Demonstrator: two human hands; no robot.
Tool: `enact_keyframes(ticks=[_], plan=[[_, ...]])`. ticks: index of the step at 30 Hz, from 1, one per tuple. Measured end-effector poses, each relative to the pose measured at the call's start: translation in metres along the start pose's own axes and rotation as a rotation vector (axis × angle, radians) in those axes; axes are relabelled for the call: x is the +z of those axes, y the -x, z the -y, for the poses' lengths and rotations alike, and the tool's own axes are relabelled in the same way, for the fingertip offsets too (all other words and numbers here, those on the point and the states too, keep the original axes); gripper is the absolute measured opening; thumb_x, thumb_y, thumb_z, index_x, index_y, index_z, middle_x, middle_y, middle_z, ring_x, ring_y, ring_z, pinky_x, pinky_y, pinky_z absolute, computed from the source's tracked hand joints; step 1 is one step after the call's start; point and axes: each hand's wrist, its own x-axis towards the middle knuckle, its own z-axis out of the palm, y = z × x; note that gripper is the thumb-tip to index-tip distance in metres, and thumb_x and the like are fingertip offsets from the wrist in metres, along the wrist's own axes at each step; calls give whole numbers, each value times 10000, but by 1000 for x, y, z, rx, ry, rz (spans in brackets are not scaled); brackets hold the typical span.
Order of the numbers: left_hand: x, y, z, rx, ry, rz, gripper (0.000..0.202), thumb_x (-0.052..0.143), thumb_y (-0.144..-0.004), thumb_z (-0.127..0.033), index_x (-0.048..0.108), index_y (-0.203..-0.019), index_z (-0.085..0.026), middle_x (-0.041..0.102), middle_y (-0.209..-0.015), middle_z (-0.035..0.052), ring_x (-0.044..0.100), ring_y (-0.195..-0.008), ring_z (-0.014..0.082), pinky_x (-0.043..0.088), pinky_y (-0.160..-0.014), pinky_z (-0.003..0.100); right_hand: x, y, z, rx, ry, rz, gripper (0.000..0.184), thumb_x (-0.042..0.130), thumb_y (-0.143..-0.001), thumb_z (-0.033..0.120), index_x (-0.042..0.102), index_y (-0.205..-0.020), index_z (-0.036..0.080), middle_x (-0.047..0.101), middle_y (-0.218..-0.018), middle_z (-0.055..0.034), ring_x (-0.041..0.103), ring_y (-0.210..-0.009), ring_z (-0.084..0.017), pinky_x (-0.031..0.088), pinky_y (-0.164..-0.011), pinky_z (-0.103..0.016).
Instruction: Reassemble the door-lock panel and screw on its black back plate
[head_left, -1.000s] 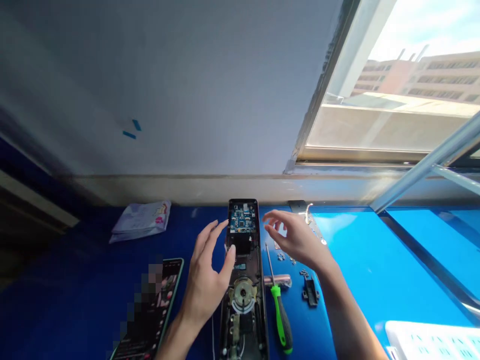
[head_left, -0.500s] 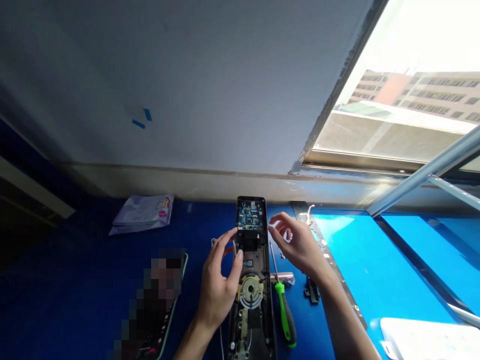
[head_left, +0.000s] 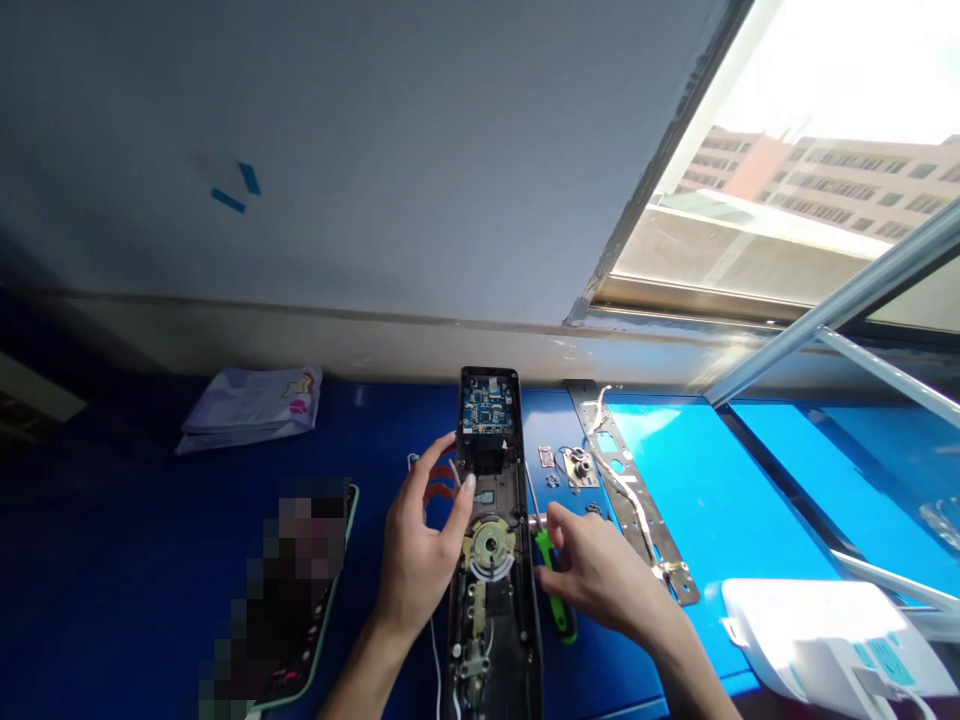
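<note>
Open black housing (head_left: 508,505) lies on blue table (head_left: 367,430). Left hand (head_left: 421,555) at its left edge, thumb and fingers parted; right hand (head_left: 596,560) by its right edge, fingers curled near green screwdriver (head_left: 545,547), I can't tell whether pinching.

"What colours are you seeing?"
"The long housing (head_left: 517,530) is showing black, with a blue circuit board (head_left: 487,408) gleaming at its twelve o'clock end."
"And around the housing?"
"At four o'clock, the screwdriver (head_left: 559,608) is showing a bright green and black handle. At ten, the pouch (head_left: 244,405) is wearing pale lilac with a pink print. At eleven, two strips (head_left: 228,200) are standing out blue against the grey wall (head_left: 390,180). The worktop (head_left: 135,560) is glowing blue."
</note>
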Motion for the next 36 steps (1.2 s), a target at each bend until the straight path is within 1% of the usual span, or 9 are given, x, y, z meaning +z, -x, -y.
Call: enact_keyframes(ticks=[4, 9, 13, 16, 18, 23, 27, 29, 36], plan=[[1, -1, 2, 56, -8, -16, 455, 674, -977, -380, 607, -1414, -276, 706, -1334, 80, 716, -1101, 231, 619, -885, 363, -16, 6, 0, 47, -40, -117, 47, 586, -862, 246, 542, -879, 246, 669, -645, 14, 568, -564, -158, 286, -539, -278], [0, -2, -2, 131, -86, -25, 455, 655, -989, -361, 593, -1430, -267, 708, -1330, 87, 724, -1062, 225, 634, -869, 368, -82, 25, 13, -49, -121, -404, 260, 560, -936, 501, 620, -932, 249, 764, -739, -42, 646, -550, -179, 421, -524, -294], [-14, -3, -18, 239, -248, -20, 449, 626, -1001, -387, 604, -1434, -268, 653, -1437, 98, 685, -1219, 268, 630, -964, 416, -122, 33, 38, -189, -115, -734, 196, 652, -897, 435, 691, -935, 246, 818, -859, -51, 786, -742, -228, 551, -624, -330], [-35, -13, -33, 273, -349, 31, 444, 574, -1019, -428, 620, -1430, -266, 604, -1509, 96, 639, -1315, 292, 598, -1048, 452, -132, 26, 55, -345, -175, -1023, 175, 764, -861, 385, 699, -956, 253, 819, -914, -37, 800, -797, -233, 608, -704, -367], [-52, -27, -40, 275, -407, 86, 453, 568, -1015, -447, 633, -1422, -260, 625, -1489, 92, 648, -1297, 289, 577, -1079, 464, -131, 17, 65, -458, -248, -1114, 211, 792, -852, 328, 684, -1020, 259, 809, -930, -28, 794, -832, -230, 627, -750, -387], [-72, -65, -51, 290, -463, 241, 463, 562, -998, -478, 656, -1389, -248, 729, -1345, 87, 725, -1109, 255, 602, -1014, 433, -119, -9, 82, -591, -377, -1073, 281, 781, -881, 277, 658, -1133, 257, 789, -939, -15, 748, -796, -202, 604, -710, -378], [-57, -71, -51, 257, -452, 386, 550, 546, -1017, -448, 527, -1539, -275, 728, -1364, 88, 754, -1059, 251, 635, -933, 403, -109, -29, 88, -622, -327, -990, 270, 771, -898, 260, 682, -1150, 227, 771, -866, 6, 661, -680, -154, 561, -683, -353], [-47, -69, -48, 282, -435, 451, 570, 544, -1024, -409, 482, -1577, -285, 715, -1397, 85, 753, -1107, 256, 625, -969, 401, -107, -37, 89, -640, -292, -974, 267, 772, -899, 256, 693, -1152, 221, 747, -823, 22, 607, -646, -133, 551, -688, -336], [-43, -69, -35, 316, -433, 545, 486, 546, -1035, -392, 557, -1512, -299, 743, -1351, 63, 742, -1168, 259, 574, -1070, 401, -106, -46, 89, -643, -209, -932, 255, 752, -899, 221, 699, -1148, 234, 759, -865, 18, 624, -671, -129, 560, -690, -324]])
